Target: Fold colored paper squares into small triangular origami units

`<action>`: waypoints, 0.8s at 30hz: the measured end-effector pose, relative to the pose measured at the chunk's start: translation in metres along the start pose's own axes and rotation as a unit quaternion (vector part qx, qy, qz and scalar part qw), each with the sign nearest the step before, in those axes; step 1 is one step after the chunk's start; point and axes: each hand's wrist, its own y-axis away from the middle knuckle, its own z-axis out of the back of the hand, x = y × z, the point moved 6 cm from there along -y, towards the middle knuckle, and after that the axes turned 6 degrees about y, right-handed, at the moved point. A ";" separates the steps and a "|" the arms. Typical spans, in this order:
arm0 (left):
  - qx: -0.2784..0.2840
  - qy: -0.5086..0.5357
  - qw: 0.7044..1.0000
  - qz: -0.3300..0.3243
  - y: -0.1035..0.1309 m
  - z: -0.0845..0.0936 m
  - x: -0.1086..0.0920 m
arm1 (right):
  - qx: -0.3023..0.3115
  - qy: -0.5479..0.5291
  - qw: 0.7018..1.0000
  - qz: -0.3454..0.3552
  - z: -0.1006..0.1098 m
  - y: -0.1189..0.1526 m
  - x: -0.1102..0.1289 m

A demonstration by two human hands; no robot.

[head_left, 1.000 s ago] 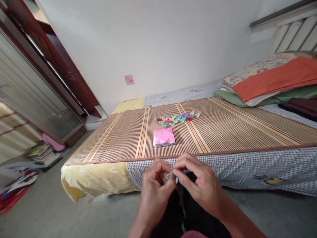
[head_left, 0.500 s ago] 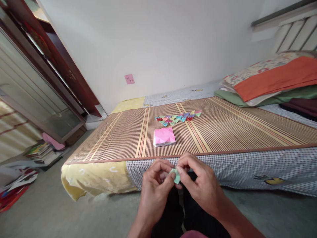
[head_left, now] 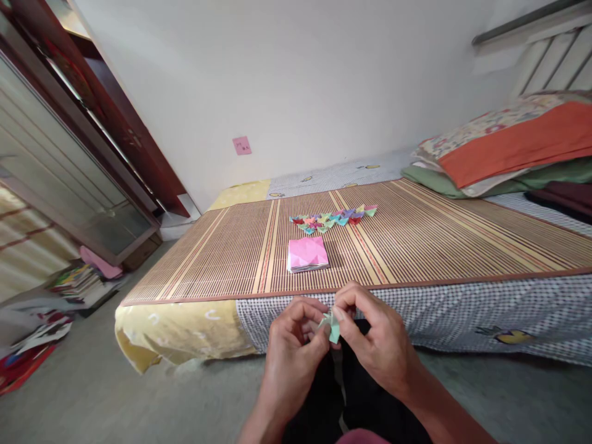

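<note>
A small piece of folded light-green paper [head_left: 333, 331] is held between my two hands, just in front of the bed's edge. My left hand [head_left: 293, 351] pinches it from the left, thumb on top. From the other side, the thumb and forefinger of my right hand [head_left: 374, 342] grip its upper part. Beyond the hands lies a stack of square paper [head_left: 308, 254] with a creased pink sheet on top. Behind that sit several small folded-paper pieces [head_left: 330, 220] in many colours, in a loose cluster. The fingers hide part of the green paper.
A striped bamboo mat [head_left: 222, 246] covers the bed, over a checked and yellow sheet [head_left: 185, 333]. Pillows and folded bedding [head_left: 513, 148] are piled at the right. A pink note [head_left: 241, 145] sticks to the wall. Books [head_left: 78, 283] lie at the left on the floor.
Both hands stay at nearly the same place on the green paper. The paper is tilted slightly differently, with a pointed fold now showing more at its top.
</note>
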 end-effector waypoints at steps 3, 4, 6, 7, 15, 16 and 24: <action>-0.015 -0.020 1.000 -0.019 0.001 0.005 -0.002 | 0.001 -0.013 1.000 -0.010 0.001 -0.001 -0.003; -0.020 -0.026 0.999 -0.024 0.001 0.006 -0.002 | 0.006 -0.020 1.000 -0.015 0.001 -0.001 -0.004; -0.028 -0.041 0.998 -0.031 0.001 0.008 -0.003 | 0.018 -0.037 0.999 -0.023 0.001 -0.001 -0.005; -0.030 -0.047 0.998 -0.034 0.001 0.008 -0.003 | 0.024 -0.045 0.998 -0.024 0.001 0.000 -0.005; -0.017 -0.009 1.000 -0.011 0.000 0.003 -0.003 | 0.047 -0.065 0.997 -0.007 0.000 0.001 -0.003; -0.015 -0.007 1.000 -0.010 0.000 0.003 -0.003 | 0.049 -0.065 0.997 -0.005 0.000 0.001 -0.003; -0.020 -0.010 1.000 0.002 0.001 0.002 -0.001 | 0.039 -0.046 0.998 0.020 -0.003 0.001 0.000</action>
